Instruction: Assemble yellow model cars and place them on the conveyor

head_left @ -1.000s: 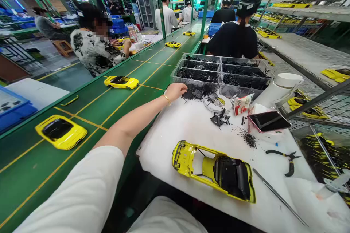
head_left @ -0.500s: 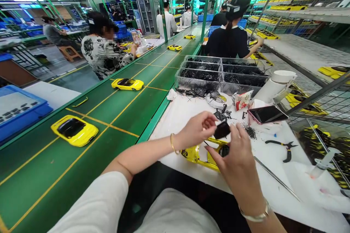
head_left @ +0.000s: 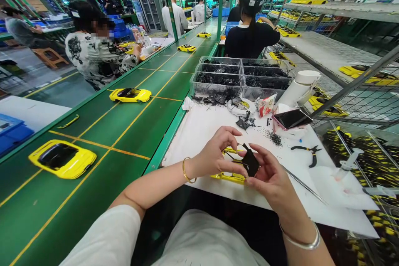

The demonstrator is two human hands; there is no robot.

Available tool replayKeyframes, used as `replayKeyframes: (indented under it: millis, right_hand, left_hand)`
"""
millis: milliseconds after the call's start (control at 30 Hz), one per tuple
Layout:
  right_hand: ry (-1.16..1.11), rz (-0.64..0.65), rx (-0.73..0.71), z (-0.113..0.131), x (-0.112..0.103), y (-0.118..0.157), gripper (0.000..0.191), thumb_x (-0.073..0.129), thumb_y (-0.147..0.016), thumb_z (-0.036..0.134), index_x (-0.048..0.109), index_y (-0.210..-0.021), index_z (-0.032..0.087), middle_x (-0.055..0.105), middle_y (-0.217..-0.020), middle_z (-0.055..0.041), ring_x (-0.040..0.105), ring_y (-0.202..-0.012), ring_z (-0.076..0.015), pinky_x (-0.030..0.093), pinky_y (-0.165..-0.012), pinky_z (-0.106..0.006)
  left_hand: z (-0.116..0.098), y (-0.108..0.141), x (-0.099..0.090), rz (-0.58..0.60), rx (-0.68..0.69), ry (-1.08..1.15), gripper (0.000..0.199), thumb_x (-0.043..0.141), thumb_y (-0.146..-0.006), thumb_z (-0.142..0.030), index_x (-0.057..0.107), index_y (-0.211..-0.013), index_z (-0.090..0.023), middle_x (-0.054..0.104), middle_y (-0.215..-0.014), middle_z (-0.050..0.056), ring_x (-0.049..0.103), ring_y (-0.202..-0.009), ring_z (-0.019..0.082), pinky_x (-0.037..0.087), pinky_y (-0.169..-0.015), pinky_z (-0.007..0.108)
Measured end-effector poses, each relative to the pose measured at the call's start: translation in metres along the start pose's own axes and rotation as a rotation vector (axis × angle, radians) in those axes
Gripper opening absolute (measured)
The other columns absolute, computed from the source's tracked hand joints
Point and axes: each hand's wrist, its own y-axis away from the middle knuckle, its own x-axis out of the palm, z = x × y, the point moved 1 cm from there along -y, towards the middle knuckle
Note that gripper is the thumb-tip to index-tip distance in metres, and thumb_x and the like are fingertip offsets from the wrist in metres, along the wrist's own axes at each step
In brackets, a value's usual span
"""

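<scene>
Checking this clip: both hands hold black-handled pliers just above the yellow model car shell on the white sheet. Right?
No: the head view shows a small flat black piece between the left hand and right hand, not pliers. The black-handled pliers lie apart on the white sheet, right of the yellow model car shell below the hands.

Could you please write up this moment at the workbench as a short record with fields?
Left hand: gripping a black plastic piece by its lower edge
Right hand: gripping the same piece from the other side
Below the hands: yellow model car body, on a white-covered bench
Also on the bench: pliers, smartphone, clear bins of black parts
Beside the bench: green conveyor belt with a yellow model car
Beyond the bins: co-worker, back turned
</scene>
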Motion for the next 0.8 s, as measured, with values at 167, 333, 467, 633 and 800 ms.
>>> replayKeyframes:
  millis: [167, 333, 467, 633, 800]
  right_hand:
    - [-0.138, 0.002, 0.023, -0.003, 0.005, -0.002, 0.067, 0.087, -0.072, 0.032, 0.054, -0.130, 0.035, 0.064, -0.125, -0.0061, 0.064, -0.111, -0.0199, 0.055, -0.092, -0.030]
    - [-0.225, -0.040, 0.067, -0.006, 0.003, 0.001, 0.069, 0.088, -0.070, 0.036, 0.055, -0.131, 0.034, 0.064, -0.124, -0.0042, 0.063, -0.111, -0.0186, 0.055, -0.091, -0.027]
    - [-0.284, -0.083, 0.094, -0.008, 0.003, 0.006, 0.071, 0.082, -0.076, 0.040, 0.048, -0.138, 0.038, 0.064, -0.127, -0.0043, 0.065, -0.108, -0.0173, 0.054, -0.095, -0.031]
    - [-0.220, -0.118, -0.005, -0.016, 0.006, 0.008, 0.063, 0.077, -0.081, 0.047, 0.051, -0.136, 0.032, 0.063, -0.131, -0.0089, 0.058, -0.124, -0.0249, 0.045, -0.109, -0.045]
    - [0.207, -0.142, -0.121, -0.022, -0.019, 0.022, 0.061, 0.061, -0.091, 0.053, 0.045, -0.143, 0.028, 0.054, -0.141, -0.0125, 0.059, -0.121, -0.0265, 0.052, -0.099, -0.045]
  left_hand:
    - [-0.006, 0.003, 0.008, -0.050, 0.037, 0.136, 0.040, 0.086, -0.069, -0.031, 0.050, -0.078, -0.017, 0.047, -0.098, 0.003, 0.054, -0.092, 0.012, 0.057, -0.085, 0.031]
    - [-0.012, 0.000, 0.010, -0.007, 0.286, -0.197, 0.006, 0.067, -0.088, -0.020, 0.063, -0.085, -0.017, 0.060, -0.085, 0.003, 0.059, -0.080, 0.011, 0.055, -0.074, 0.023]
    - [-0.014, 0.004, 0.009, 0.201, 0.645, -0.561, 0.020, 0.049, -0.092, -0.009, 0.064, -0.104, -0.013, 0.068, -0.099, 0.013, 0.064, -0.099, 0.019, 0.057, -0.091, 0.035]
    - [-0.011, 0.007, 0.008, 0.364, 0.740, -0.738, 0.032, 0.047, -0.090, -0.011, 0.058, -0.120, -0.008, 0.068, -0.113, 0.018, 0.062, -0.114, 0.023, 0.052, -0.105, 0.040]
    - [-0.003, 0.004, -0.006, 0.405, 0.751, -0.727, 0.025, 0.047, -0.096, -0.013, 0.063, -0.115, -0.015, 0.071, -0.107, 0.013, 0.067, -0.107, 0.018, 0.058, -0.098, 0.033]
